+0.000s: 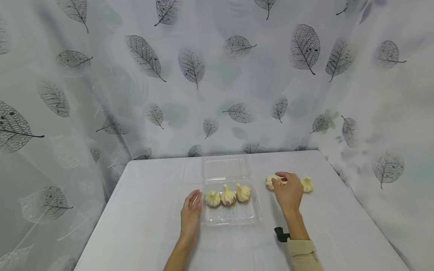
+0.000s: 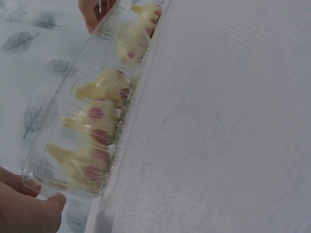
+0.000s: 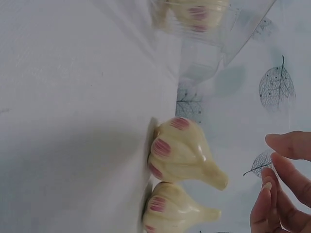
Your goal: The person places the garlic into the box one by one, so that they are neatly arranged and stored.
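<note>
A clear plastic clamshell box [image 1: 234,216] lies on the table with its lid [image 1: 225,167] folded back. Side by side in its base stand three garlic bulbs [image 1: 228,195], pale yellow with purple patches. My left hand [image 1: 190,215] rests along the box's left wall, fingers fairly straight; in the left wrist view its thumb and fingers [image 2: 29,208] are at the box's corner. To the right of the box, my right hand [image 1: 288,191] hovers over loose garlic bulbs [image 1: 307,184], partly hiding them. The right wrist view has its thumb and fingers [image 3: 286,182] apart from the bulbs [image 3: 182,153], holding nothing.
A white cloth covers the table [image 1: 149,210]. Near my right wrist is a small black object [image 1: 281,235], of a kind I cannot tell. Behind and beside the table hangs a leaf-printed curtain [image 1: 210,90].
</note>
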Demonstrator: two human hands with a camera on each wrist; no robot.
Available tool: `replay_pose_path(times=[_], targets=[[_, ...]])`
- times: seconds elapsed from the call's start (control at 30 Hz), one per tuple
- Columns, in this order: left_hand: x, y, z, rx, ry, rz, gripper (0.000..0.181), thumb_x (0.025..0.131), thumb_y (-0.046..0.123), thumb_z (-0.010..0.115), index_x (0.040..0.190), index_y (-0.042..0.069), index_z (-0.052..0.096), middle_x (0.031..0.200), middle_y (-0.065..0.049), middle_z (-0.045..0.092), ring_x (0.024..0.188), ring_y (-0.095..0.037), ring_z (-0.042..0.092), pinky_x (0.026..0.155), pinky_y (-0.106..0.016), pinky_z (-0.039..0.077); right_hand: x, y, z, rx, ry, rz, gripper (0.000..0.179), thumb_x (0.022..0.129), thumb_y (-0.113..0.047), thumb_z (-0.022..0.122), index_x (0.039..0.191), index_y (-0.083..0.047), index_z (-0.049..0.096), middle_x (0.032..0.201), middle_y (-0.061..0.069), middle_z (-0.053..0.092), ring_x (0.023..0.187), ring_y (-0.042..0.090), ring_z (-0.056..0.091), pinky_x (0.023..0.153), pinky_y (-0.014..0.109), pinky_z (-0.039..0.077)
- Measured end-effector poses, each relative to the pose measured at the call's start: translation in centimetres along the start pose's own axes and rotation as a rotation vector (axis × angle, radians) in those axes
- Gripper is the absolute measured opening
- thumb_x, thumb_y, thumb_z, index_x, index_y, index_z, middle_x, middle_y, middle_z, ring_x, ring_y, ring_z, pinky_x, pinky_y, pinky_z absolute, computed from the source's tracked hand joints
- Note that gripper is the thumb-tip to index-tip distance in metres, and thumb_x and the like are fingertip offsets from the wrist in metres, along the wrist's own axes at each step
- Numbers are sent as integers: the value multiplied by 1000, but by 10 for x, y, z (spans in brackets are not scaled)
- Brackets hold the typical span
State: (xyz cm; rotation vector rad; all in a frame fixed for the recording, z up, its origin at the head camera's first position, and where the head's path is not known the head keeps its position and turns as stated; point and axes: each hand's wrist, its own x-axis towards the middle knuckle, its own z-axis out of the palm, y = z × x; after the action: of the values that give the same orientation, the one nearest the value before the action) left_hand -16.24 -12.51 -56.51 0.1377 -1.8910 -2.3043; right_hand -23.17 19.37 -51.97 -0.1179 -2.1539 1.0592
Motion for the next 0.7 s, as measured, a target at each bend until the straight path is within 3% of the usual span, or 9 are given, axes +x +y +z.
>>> replay_pose_path(times=[0.4, 0.7], targets=[[-1, 0, 0, -7, -9, -7, 51, 108, -2, 47, 157, 3, 36, 165, -16, 36, 153, -30, 35, 120, -25, 37, -4, 16, 1, -47, -61, 91, 30, 82, -1, 82, 111, 3, 77, 116, 27, 65, 89, 38, 68, 71, 52, 54], [0, -1, 0, -6, 5, -12, 50, 108, 1, 50, 157, 4, 38, 164, -16, 38, 153, -29, 37, 119, -25, 38, -6, 20, 1, -66, -120, 143, 32, 85, -6, 81, 116, 2, 76, 112, 24, 65, 89, 35, 69, 67, 44, 54]])
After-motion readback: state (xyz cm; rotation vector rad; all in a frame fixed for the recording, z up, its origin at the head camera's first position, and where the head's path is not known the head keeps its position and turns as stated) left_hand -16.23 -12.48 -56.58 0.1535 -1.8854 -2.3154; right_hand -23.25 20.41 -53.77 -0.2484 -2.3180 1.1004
